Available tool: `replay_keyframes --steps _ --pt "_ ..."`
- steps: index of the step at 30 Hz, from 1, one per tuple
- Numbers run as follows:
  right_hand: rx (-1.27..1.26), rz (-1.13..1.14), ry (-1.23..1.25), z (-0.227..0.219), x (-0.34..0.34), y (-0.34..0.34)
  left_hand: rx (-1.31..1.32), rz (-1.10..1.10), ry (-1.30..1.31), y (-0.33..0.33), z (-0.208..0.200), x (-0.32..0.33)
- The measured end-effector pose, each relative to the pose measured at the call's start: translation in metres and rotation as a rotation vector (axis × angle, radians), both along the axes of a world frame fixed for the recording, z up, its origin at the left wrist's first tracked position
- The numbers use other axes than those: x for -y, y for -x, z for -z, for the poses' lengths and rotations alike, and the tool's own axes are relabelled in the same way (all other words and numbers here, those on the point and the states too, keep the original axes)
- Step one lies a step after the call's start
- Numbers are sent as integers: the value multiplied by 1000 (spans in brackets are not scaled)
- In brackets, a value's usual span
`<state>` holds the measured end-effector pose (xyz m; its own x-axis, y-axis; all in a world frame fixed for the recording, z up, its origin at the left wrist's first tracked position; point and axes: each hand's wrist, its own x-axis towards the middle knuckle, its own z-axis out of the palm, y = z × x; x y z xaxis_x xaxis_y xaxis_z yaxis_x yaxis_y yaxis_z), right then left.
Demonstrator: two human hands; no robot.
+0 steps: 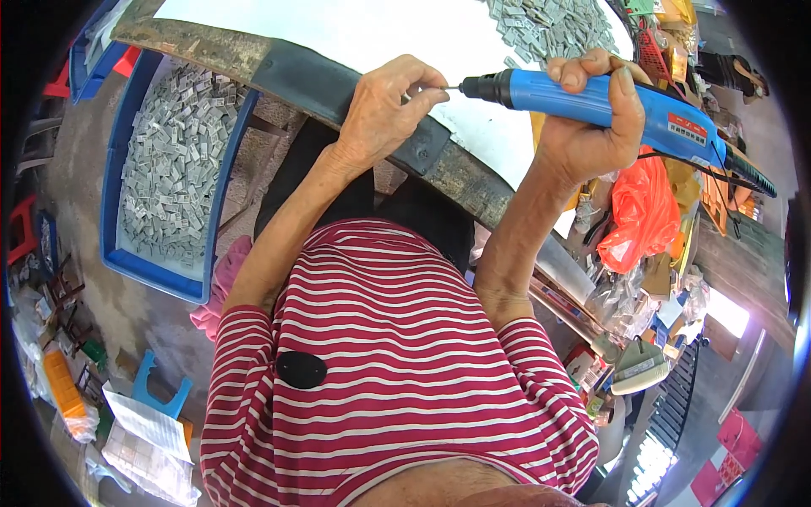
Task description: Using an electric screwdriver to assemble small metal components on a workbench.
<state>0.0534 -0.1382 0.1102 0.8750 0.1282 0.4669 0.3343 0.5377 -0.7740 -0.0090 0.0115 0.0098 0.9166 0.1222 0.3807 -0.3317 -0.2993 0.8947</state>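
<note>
My right hand [591, 139] is wrapped round a blue electric screwdriver [532, 91], held nearly level with its black nose pointing left. Its thin bit [453, 88] reaches the fingertips of my left hand [376, 114]. Thumb and forefinger of that hand are pinched together by the bit's tip. What they hold is too small and covered to name. Both hands are above the near edge of a worktable [312, 80] covered by a white sheet [338, 29]. Beyond them on the sheet lies a pile of small grey metal pieces [553, 29].
At my left stands a blue tray [228, 173] heaped with similar small grey pieces. A red plastic bag [642, 211] and mixed clutter are at the right, below the screwdriver's dark cord [701, 169]. A blue plastic stool [160, 389] is at lower left.
</note>
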Motion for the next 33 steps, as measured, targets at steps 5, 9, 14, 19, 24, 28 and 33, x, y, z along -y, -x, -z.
replay_keyframes --steps 5,9,14,19,24,28,33 --pt "19 33 22 0 -1 1 49 -4 -41 -1 0 1" --pt "18 53 34 0 -2 1 43 -5 -42 -1 2 0" --pt "3 42 28 -1 -2 0 42 -7 -35 -1 4 0" --pt "16 40 28 -1 -1 -2 14 -8 -28 -3 4 -1" --pt "-11 52 23 -4 -4 0 -18 -25 -29 -2 -2 -7" --pt "-27 123 -85 -7 -3 2 4 -21 -45 -9 -12 -11" --pt "2 111 28 -7 11 4 146 -217 -223 -58 -5 -36"
